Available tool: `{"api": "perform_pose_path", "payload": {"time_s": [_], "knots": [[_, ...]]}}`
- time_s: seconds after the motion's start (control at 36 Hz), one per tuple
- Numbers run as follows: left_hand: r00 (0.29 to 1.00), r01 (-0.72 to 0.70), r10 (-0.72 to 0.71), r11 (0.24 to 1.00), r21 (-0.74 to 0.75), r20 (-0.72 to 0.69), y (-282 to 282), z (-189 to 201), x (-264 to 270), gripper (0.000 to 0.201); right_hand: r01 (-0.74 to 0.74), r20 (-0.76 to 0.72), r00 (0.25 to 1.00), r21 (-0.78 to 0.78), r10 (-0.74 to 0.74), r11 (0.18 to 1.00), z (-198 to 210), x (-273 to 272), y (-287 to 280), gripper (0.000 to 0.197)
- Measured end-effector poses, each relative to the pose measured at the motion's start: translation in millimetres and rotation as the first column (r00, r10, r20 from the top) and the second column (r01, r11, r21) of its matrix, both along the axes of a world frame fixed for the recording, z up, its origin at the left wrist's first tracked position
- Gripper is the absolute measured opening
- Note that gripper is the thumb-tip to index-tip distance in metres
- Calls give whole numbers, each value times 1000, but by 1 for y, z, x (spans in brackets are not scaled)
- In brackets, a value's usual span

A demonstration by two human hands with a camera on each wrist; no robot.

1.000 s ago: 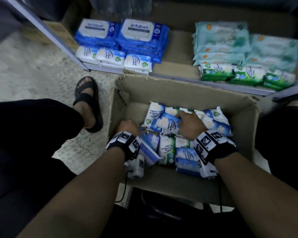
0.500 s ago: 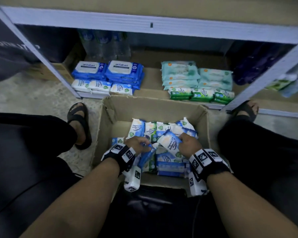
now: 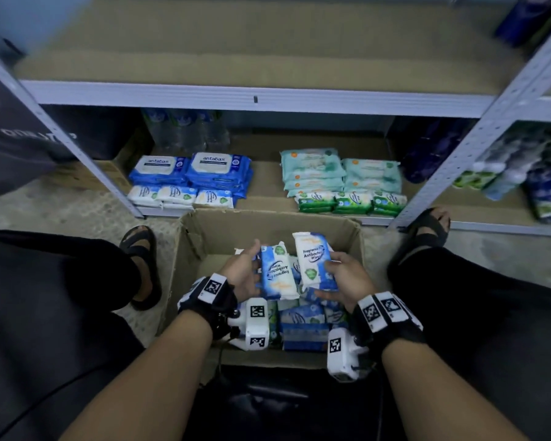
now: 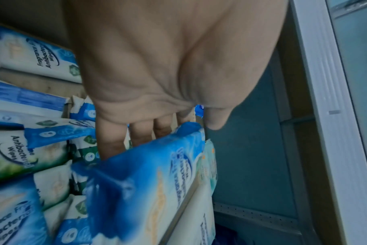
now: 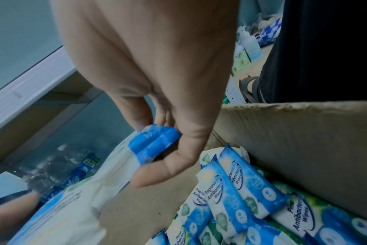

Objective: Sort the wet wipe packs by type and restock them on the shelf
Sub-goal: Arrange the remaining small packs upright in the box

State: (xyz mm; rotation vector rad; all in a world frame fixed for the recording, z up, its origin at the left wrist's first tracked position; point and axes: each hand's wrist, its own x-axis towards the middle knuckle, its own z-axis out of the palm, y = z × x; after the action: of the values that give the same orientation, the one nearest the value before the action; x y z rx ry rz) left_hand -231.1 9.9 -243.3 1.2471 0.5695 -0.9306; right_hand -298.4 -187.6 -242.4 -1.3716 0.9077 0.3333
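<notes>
Head view shows left hand and right hand each gripping blue fragrance-free wipe packs above the cardboard box; loosely stacked, one pack could slide out and drop among the pine packs.

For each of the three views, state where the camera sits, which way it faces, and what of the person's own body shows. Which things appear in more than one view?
Head: worn on the head, facing down at the cardboard box and shelf; forearms, legs, feet.
Left wrist: along the left hand, onto its blue pack.
Right wrist: along the right hand, which pinches a blue pack.
Shared: box, blue packs.
</notes>
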Motion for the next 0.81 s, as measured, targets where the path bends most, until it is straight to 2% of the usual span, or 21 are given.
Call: {"api": "perform_pose_path", "payload": {"time_s": [0.03,0.11,0.19,0.31,0.36,0.44,0.58,0.67,0.75,0.81], "knots": [[1000,7,-7,1000,5,0,0,4,1,38,15,17,1000,21,-15,1000,0,0,2,14],[995,-29,21,996,82,99,0,11,3,16,66,87,994,61,-71,996,3,1,7,16],[975,-130,101,982,140,196,3,8,7,27,109,153,980,112,-125,988,3,2,9,18],[929,-252,167,939,235,330,7,2,11,21,163,192,960,206,-203,965,4,2,8,31],[932,-269,183,928,256,314,7,1,13,16,169,181,960,236,-214,957,3,1,6,35],[952,-272,225,933,236,209,7,4,16,17,152,143,971,250,-192,956,3,1,3,35],[952,-261,215,942,210,219,-1,6,15,35,164,104,977,211,-188,964,2,1,3,40],[961,-204,165,965,164,223,-5,8,11,29,185,130,963,311,-235,932,3,0,4,39],[967,-129,88,978,163,238,-9,9,8,12,187,160,951,385,-265,904,7,0,7,30],[974,-99,72,988,118,213,-13,12,5,16,174,178,949,391,-260,904,8,1,9,26]]}}
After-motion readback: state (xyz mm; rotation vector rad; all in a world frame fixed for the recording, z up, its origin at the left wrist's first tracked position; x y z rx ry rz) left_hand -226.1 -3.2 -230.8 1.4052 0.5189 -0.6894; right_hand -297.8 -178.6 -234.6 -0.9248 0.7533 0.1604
